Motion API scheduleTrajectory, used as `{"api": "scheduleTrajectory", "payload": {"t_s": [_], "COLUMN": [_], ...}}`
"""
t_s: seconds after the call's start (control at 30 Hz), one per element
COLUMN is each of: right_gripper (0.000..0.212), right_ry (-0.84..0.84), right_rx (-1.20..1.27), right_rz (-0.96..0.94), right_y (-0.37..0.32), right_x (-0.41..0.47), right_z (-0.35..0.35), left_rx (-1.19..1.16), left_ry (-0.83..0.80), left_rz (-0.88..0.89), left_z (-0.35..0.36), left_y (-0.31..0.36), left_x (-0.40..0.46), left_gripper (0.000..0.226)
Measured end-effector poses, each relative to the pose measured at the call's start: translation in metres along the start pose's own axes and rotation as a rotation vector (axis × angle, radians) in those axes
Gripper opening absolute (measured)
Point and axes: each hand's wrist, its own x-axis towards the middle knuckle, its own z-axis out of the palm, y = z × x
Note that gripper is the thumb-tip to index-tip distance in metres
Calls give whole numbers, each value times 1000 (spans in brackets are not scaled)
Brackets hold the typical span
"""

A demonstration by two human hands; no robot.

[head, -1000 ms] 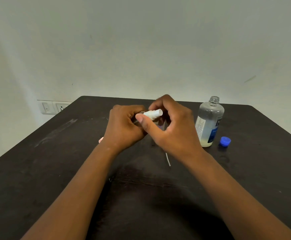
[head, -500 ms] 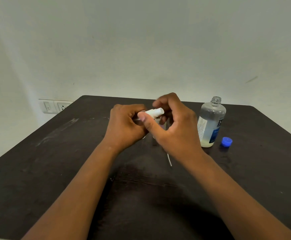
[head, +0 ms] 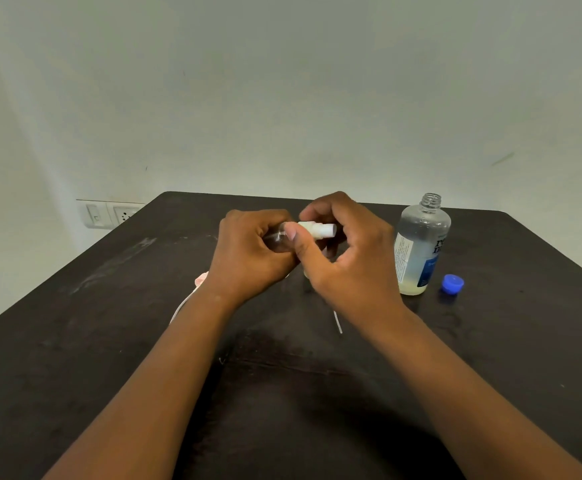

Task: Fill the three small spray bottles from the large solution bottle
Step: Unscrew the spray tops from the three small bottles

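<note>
My left hand (head: 248,254) is wrapped around the clear body of a small spray bottle (head: 277,239), held sideways above the dark table (head: 75,341). My right hand (head: 348,258) pinches the bottle's white spray head (head: 319,229) between thumb and fingers. To the right stands the large solution bottle (head: 421,244), uncapped, clear with a blue and white label and a little liquid at the bottom. Its blue cap (head: 452,284) lies on the table just right of it. Other small bottles are mostly hidden behind my hands.
A thin white dip tube (head: 338,322) lies on the table below my right hand. Something pinkish (head: 201,280) peeks out behind my left wrist. A wall socket (head: 109,213) sits at the far left, beside the table's back corner.
My right hand's fingers have shifted slightly around the white spray head, as in a twist. The small bottle stays in the same place; the large bottle and cap have not moved.
</note>
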Motion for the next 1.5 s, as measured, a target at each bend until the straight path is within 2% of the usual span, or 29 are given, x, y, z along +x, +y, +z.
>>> {"api": "scheduleTrajectory", "payload": {"t_s": [0.17,0.27,0.33,0.4,0.5,0.63,0.83,0.93,1.1,1.37,1.5], "right_gripper": [16,22,33,41,46,44,43,41,39,36,33], "right_ry": [247,368,367,317,232,142,34,-16,-104,-267,-349], "right_rx": [127,231,259,251,204,120,31,8,-78,-168,-291], "right_rz": [-43,2,26,55,91,105,187,192,200,277,287], "right_y": [0,0,0,0,0,1,1,-1,-4,-3,-2], "right_x": [7,10,9,7,3,-1,-8,-13,-19,-27,-31], "right_z": [-9,-9,-7,-4,1,6,13,17,23,31,33], "left_rx": [-39,-50,-81,-214,-393,-350,-159,17,176,235,254], "left_ry": [96,275,368,390,338,247,137,67,38,-112,-185], "left_rz": [-53,-177,-247,-320,-438,-578,-581,-583,-639,-790,-832], "left_z": [-6,-14,-22,-29,-32,-26,-24,-24,-24,-26,-31], "left_y": [-6,-17,-26,-33,-39,-52,-61,-62,-65,-66,-61], "left_x": [2,6,7,8,13,14,8,6,3,2,4], "left_gripper": [32,40,37,34,15,14,32,41,43,58,84]}}
